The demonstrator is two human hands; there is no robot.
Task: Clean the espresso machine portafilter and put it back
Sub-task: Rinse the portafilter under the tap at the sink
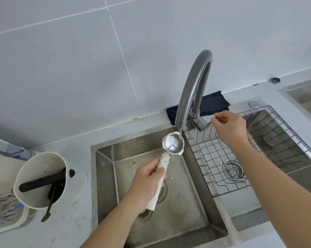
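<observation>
The portafilter [173,144] has a round steel basket and a white handle. My left hand [147,183] grips that handle over the left sink basin [106,158]. The basket sits under the spout of the grey faucet [192,83], and a thin stream of water runs into it. My right hand [229,127] pinches the slim faucet lever [204,124] at the base of the tap, fingers curled round its tip.
A white knock box [42,178] with a black bar and a dark spoon stands on the counter at left, beside a drip tray [6,213]. A wire rack [258,149] fills the right basin. A dark folded cloth [212,102] lies behind the faucet.
</observation>
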